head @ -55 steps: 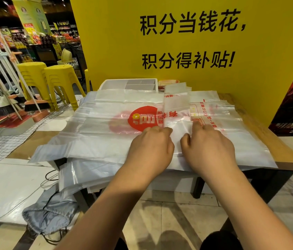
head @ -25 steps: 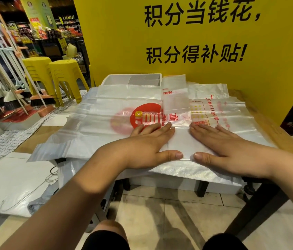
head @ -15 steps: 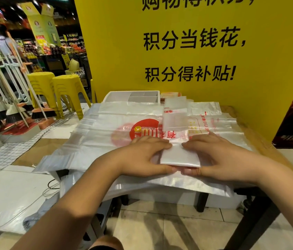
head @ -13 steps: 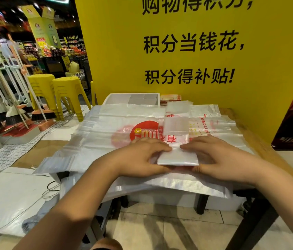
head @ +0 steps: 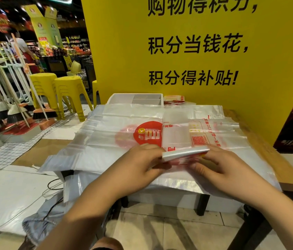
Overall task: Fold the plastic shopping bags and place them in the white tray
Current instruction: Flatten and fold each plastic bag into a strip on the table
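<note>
In the head view, at the lower centre of the frame, the left hand and the right hand meet over the near part of a light wooden table. Between them is a clear plastic shopping bag with red print, folded lengthwise into a narrow strip. Its near end is turned over into a thick fold raised off the surface. The rest of the strip lies flat and runs away toward the middle of the frame. The left hand's fingers curl round the left end of that fold and the right hand's fingers curl round the right end, so both hands grip the bag.

The strip rests on a stack of flat clear plastic bags bearing a round red logo. This stack covers most of the tabletop and droops over its near and left edges. Just above centre, a white plastic tray with inner dividers sits at the table's far edge, against a tall yellow board with black characters. Just right of the tray lies a small bundle of folded red-printed bags.

At the middle left stand stacked yellow plastic stools and a row of brooms. A crumpled grey cloth lies on the floor at the lower left. Shop shelves fill the upper left.
</note>
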Available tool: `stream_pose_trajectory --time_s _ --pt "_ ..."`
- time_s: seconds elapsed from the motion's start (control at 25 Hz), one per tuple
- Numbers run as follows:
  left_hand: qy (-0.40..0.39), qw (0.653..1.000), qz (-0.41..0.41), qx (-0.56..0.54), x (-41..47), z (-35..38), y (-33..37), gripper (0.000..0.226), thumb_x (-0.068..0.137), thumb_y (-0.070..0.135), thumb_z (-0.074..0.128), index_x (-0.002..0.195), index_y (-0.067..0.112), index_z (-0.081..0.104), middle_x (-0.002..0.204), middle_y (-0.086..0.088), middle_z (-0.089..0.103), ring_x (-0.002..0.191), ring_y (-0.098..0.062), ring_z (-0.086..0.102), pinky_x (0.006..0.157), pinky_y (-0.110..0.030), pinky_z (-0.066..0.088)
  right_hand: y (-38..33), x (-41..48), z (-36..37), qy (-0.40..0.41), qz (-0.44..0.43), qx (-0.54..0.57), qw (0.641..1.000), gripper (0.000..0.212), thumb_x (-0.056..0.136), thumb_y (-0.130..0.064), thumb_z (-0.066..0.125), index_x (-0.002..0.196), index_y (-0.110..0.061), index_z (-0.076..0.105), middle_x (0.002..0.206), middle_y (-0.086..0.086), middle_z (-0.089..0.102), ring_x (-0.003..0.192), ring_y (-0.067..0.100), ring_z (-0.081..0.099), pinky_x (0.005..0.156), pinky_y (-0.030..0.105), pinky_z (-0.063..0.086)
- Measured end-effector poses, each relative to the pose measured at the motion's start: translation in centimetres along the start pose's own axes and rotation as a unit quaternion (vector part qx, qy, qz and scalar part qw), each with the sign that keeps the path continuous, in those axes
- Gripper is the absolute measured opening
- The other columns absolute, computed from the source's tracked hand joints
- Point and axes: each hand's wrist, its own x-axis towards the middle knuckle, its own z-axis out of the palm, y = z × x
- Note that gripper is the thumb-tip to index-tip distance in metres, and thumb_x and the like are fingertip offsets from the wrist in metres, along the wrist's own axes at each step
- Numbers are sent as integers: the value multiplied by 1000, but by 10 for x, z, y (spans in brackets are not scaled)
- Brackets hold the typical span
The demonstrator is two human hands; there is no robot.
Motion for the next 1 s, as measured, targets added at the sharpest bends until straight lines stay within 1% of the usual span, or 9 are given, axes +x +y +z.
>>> stream_pose_trajectory --time_s 0.16,0.28,0.36,0.48,0.64,0.76,0.84,0.92,1.0 --pt "20 996 -64 -66 1 9 1 30 101 34 55 116 12 69 116 6 58 107 -1 53 93 -20 45 -5 7 5 3 38 -10 999 33 94 -56 45 110 -38 67 104 -17 62 100 2 56 87 36 49" --pt "50 990 -101 -90 6 16 1 28 102 38 51 113 16 63 106 3 61 100 -10 57 88 -32 49 -8 14 9 33 84 20 996 23 97 -49 49 107 -34 63 96 -16 67 88 -1 60 78 29 51" --pt "89 985 -123 -82 11 21 2 21 101 39 52 109 19 58 94 3 60 89 -12 57 79 -33 50 -12 17 13 62 115 20 991 27 97 -41 56 124 -34 54 86 -14 67 79 -2 60 66 17 45" --pt "149 978 -139 -39 19 30 6 28 99 40 56 121 24 54 86 8 57 84 -13 55 77 -37 50 -14 20 20 77 134 -19 988 62 98 -35 57 152 -29 28 81 -13 63 75 2 57 61 18 40" --pt "159 976 -146 -22 23 35 9 42 99 37 56 138 25 46 86 12 55 89 -15 55 83 -41 50 -22 21 23 77 135 -85 984 68 100 -33 48 157 -25 13 80 -7 58 73 17 57 52 26 32" --pt "147 978 -149 12 26 35 12 47 101 36 51 146 24 39 91 5 60 96 -21 57 90 -44 49 -34 21 19 75 135 -214 965 56 97 -35 46 149 -25 30 94 4 67 85 29 62 62 34 35" --pt "137 975 -169 39 31 35 13 51 102 37 46 151 27 34 107 1 66 109 -22 57 103 -44 41 -40 23 19 62 147 -250 955 34 97 -35 42 128 -24 50 99 4 68 90 31 62 67 35 35" --pt "123 972 -171 102 36 37 14 45 103 36 43 147 29 42 124 3 64 123 -21 51 112 -41 25 -40 26 22 50 157 -273 948 26 97 -36 38 111 -23 56 99 3 67 90 29 60 69 35 34" --pt "113 969 -166 141 38 37 14 38 103 37 42 139 32 53 128 6 63 128 -20 46 111 -38 14 -32 26 27 52 156 -298 940 33 95 -35 35 108 -20 61 102 4 64 94 28 56 73 36 37"
